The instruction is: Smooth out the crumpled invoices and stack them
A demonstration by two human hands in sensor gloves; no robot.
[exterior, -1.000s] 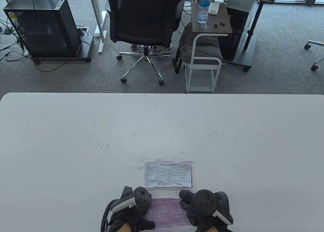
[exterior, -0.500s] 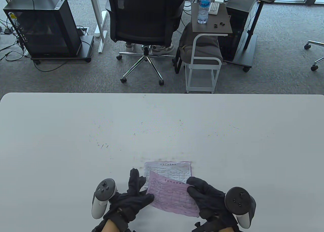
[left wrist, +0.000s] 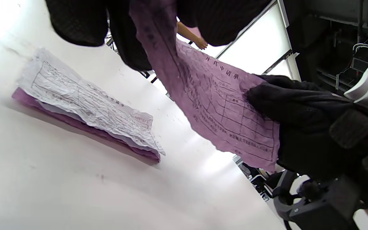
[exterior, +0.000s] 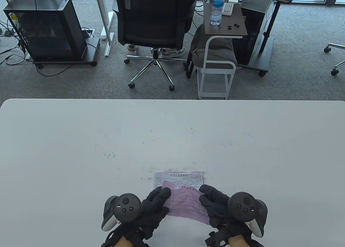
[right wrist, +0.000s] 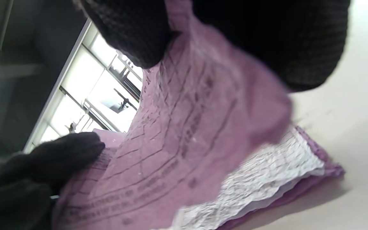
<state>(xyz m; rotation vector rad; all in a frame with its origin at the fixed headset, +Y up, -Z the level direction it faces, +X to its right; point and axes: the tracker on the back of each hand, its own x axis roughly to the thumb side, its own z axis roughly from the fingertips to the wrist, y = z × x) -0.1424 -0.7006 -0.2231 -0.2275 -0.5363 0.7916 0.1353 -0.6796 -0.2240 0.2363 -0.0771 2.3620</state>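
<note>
White laminate worktop [exterior: 80, 150], broad and scuffed with small dark marks, carries the work near the middle of its near edge. On it lies a small stack of flattened paper invoices [exterior: 178, 178], a wrinkled white printed sheet on top with purple sheets under it, resting flat just in from that near edge.

Over the stack's near half hangs a creased purple paper invoice [exterior: 187, 206] printed with a black grid. The black-gloved left hand [exterior: 155, 206] pinches its left edge, and the black-gloved right hand [exterior: 215, 202] pinches its right edge, fingers closed onto the paper so that it spans between them.

Such a sheet looks very light, limp and easy to tear at its ragged edges; it should handle best held at two opposite edges under gentle tension, as it is now.

From above, the purple sheet seems almost to lie on the stack. The left wrist view shows it clear of the stack, held up and tilted. The right wrist view shows the layering of the stack's edge, white above purple, though blurred.
</note>
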